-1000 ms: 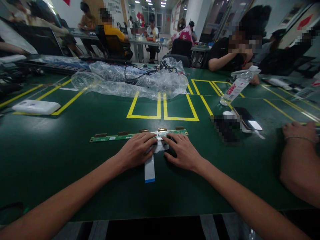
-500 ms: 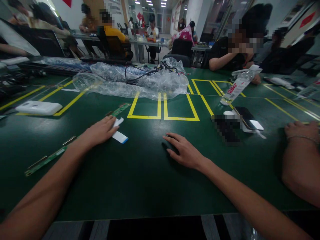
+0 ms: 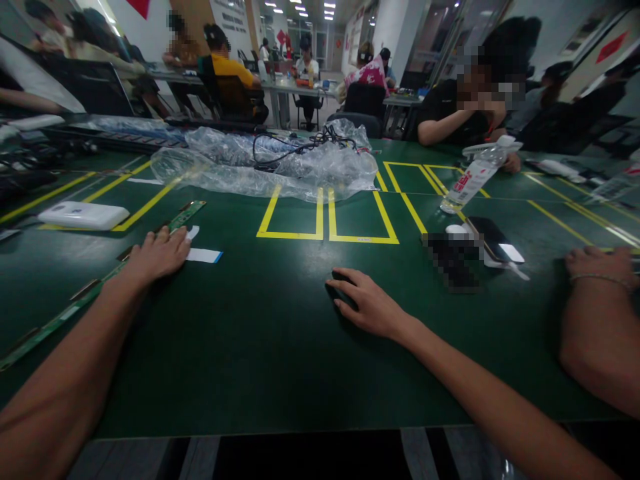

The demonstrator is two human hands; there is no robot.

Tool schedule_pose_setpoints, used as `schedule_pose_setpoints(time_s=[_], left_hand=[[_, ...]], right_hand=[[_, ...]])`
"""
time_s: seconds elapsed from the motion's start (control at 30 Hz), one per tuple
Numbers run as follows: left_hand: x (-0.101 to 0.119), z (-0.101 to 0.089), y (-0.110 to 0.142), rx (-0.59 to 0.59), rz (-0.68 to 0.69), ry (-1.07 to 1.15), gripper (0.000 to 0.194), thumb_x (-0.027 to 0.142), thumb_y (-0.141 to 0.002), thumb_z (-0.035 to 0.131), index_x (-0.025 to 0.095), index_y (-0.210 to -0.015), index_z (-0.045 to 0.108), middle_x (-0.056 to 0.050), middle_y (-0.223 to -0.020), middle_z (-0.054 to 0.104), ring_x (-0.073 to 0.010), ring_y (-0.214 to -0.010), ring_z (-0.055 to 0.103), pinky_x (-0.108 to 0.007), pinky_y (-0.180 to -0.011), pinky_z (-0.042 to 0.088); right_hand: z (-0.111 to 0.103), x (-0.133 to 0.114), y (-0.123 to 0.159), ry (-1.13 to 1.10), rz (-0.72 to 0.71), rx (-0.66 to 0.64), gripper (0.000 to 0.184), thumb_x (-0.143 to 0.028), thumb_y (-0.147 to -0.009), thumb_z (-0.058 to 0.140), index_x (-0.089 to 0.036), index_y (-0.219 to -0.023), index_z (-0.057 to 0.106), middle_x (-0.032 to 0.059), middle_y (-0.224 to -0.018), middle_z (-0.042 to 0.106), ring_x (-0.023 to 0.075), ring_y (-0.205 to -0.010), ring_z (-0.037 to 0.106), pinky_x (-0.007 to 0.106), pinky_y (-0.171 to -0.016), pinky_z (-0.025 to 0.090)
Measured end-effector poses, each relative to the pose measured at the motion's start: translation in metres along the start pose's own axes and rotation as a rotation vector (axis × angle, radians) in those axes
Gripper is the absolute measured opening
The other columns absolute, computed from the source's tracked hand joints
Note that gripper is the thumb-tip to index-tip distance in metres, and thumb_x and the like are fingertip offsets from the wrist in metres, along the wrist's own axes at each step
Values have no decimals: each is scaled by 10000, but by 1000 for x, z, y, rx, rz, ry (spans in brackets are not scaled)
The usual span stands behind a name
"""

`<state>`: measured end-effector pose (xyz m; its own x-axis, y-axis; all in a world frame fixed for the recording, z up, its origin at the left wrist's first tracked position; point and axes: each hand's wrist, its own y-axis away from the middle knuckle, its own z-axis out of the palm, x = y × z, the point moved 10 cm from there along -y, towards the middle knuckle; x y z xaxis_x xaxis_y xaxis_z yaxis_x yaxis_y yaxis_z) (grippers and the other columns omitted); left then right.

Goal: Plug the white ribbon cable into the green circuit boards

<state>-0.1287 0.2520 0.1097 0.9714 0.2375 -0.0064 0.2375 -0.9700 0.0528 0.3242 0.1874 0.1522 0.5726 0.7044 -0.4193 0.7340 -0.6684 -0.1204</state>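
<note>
A long thin green circuit board [image 3: 186, 214] lies slanted on the green table [image 3: 280, 360], running from beside the yellow tape down to the left edge. My left hand [image 3: 157, 254] presses on its middle with the fingers together and bent over it. A white flat ribbon cable with a blue tip [image 3: 204, 255] sticks out to the right from under those fingers. My right hand [image 3: 369, 305] lies flat on the table near the middle, fingers stretched out and holding nothing; a dark patch shows under the fingertips.
Crumpled clear plastic [image 3: 300, 167] with a black cable [image 3: 295, 142] lies at the back. A white box [image 3: 83, 215] sits at left. A water bottle [image 3: 473, 177], a phone [image 3: 493, 237] and another person's forearm [image 3: 600, 320] are at right. Yellow tape rectangles [image 3: 327, 237] mark the middle.
My left hand has swept the circuit board and ribbon cable from the table's middle to the left, turning the board onto a slant. My right hand came off the board and stays flat.
</note>
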Motion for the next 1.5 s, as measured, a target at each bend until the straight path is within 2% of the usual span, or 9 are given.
schedule_pose_setpoints(time_s=[0.2,0.37,0.47,0.67,0.8,1.0,1.17,1.33,1.5], left_hand=[[-10,-2,15,-106,-210,56,744,657,-1006,160,235,-1619,172,-241,-1652,70,-570,-1453,117,-772,-1032,243],[23,-20,23,-33,-161,-23,754,533,-1036,202,-8,-1554,279,-338,-1591,188,-521,-1465,179,-740,-1075,228],[79,-17,32,-33,13,-53,673,443,-1046,231,-20,-1521,347,-281,-1575,307,-414,-1476,262,-632,-1140,270],[256,-10,109,19,692,-56,562,381,-1066,291,161,-1584,305,-107,-1634,278,-293,-1510,248,-518,-1192,292],[304,-14,151,77,897,-11,530,387,-1071,328,169,-1553,369,-91,-1607,340,-257,-1493,301,-485,-1193,312],[252,-27,104,136,632,83,606,475,-1064,237,133,-1542,384,-136,-1588,374,-283,-1468,348,-490,-1183,321],[138,-26,42,97,102,27,766,582,-1011,194,76,-1580,276,-233,-1636,193,-425,-1505,174,-690,-1145,211],[35,-19,25,-8,-285,122,960,721,-952,133,-7,-1578,161,-328,-1620,72,-557,-1462,103,-808,-1015,226],[11,-11,22,-107,-367,94,1002,727,-951,112,-82,-1531,231,-373,-1577,173,-573,-1424,210,-784,-995,288]], right_hand=[[1,0,0,30,-10,-2,460,-330,-985,535,-218,-1431,536,135,-1552,422,294,-1432,383,533,-1147,384],[2,-1,0,34,-25,2,450,-322,-987,532,-213,-1424,540,136,-1546,427,287,-1428,386,527,-1147,383],[0,-1,-1,31,-20,7,442,-314,-987,532,-201,-1414,549,142,-1537,438,285,-1424,391,514,-1147,384],[-1,-4,-3,37,-23,24,489,-311,-991,513,-174,-1461,494,139,-1527,464,258,-1414,413,472,-1163,370],[10,-16,-4,142,-75,-42,586,-348,-1007,472,-153,-1548,361,134,-1595,380,283,-1491,294,536,-1221,241],[12,-20,-4,158,-60,-117,551,-417,-1051,384,-193,-1553,355,105,-1615,346,268,-1508,266,544,-1230,205],[6,-17,-5,110,-60,-90,564,-398,-1028,454,-215,-1552,355,107,-1613,347,274,-1498,290,560,-1217,232],[7,-14,-5,126,-75,-95,615,-410,-1011,486,-201,-1567,330,113,-1618,333,280,-1503,278,537,-1222,241],[8,-13,-6,156,-60,-113,637,-438,-1013,475,-182,-1574,313,116,-1615,342,281,-1501,280,524,-1228,234]])
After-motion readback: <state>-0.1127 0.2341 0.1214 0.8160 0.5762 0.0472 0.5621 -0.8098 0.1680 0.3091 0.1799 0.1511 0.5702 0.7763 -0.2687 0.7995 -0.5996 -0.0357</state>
